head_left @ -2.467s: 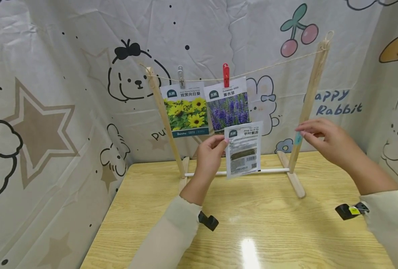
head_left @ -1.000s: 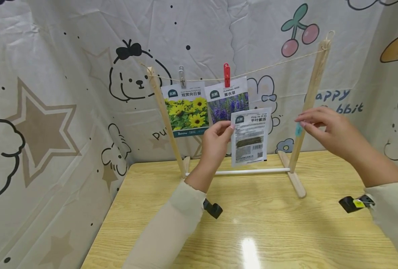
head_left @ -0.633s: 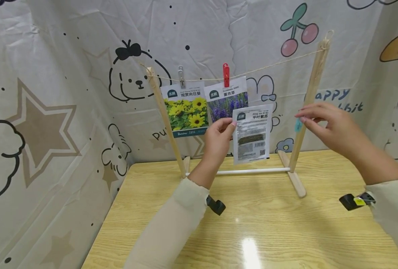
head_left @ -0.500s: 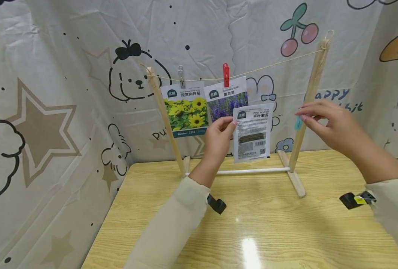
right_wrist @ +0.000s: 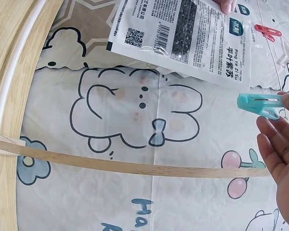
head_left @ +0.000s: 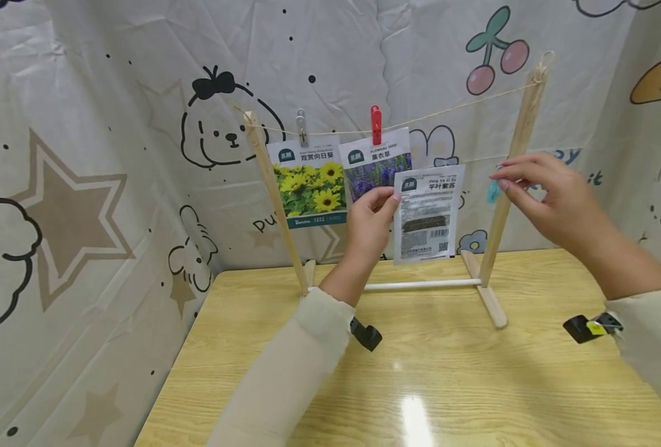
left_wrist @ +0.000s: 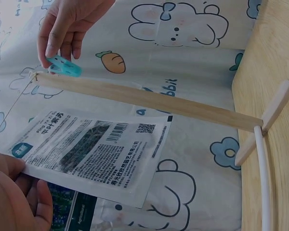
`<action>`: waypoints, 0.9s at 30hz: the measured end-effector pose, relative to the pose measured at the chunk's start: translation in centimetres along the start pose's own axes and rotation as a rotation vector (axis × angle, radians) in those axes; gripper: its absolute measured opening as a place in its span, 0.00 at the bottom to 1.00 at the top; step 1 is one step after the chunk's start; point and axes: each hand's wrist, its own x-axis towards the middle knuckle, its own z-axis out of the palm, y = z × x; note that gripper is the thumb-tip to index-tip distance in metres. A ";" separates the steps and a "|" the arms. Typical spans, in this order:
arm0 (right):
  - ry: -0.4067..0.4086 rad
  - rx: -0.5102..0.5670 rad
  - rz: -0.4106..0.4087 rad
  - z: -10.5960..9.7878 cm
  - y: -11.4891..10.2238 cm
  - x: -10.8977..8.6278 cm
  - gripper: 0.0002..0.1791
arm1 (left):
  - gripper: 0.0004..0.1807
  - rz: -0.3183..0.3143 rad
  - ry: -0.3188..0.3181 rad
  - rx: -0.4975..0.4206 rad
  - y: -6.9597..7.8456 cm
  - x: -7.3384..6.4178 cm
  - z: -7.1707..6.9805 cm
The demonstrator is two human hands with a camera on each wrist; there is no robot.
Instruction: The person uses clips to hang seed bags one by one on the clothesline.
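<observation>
My left hand (head_left: pixel 371 220) pinches the left edge of a white seed packet (head_left: pixel 428 214), its printed text side facing me. Between the thumb and fingers of my right hand (head_left: pixel 551 192) is a turquoise clothespin (left_wrist: pixel 65 66); the right wrist view shows this clothespin (right_wrist: pixel 260 103) from its side. A twine line (head_left: pixel 453 108) runs above both hands. From it hang a sunflower seed packet (head_left: pixel 310 186) under a grey clothespin (head_left: pixel 301 127) and a lavender seed packet (head_left: pixel 378 164) under a red clothespin (head_left: pixel 376 125). The held packet overlaps the lavender one in the head view.
Two wooden posts, the left post (head_left: pixel 274 198) and the right post (head_left: pixel 512 180), carry the twine. A white rod (head_left: pixel 420 285) joins them low down, over a wood-grain table (head_left: pixel 420 360). Behind hangs a cartoon-printed cloth (head_left: pixel 336 56).
My left hand has raised the seed packet and carried it to the right. My right hand has lifted with the turquoise clothespin. The two hanging packets stay in place.
</observation>
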 end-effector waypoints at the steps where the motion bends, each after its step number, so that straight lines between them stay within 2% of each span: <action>1: -0.001 -0.006 0.005 0.0 -0.1 0.1 0.13 | 0.11 0.001 0.001 -0.005 0.0 0.1 0.0; 8: 0.013 -0.018 0.024 -0.2 -0.4 0.7 0.14 | 0.11 0.014 0.025 -0.027 0.2 0.4 0.4; 27: 0.066 -0.029 -0.025 -0.6 -1.0 2.5 0.15 | 0.11 0.005 0.043 -0.044 0.4 1.1 1.1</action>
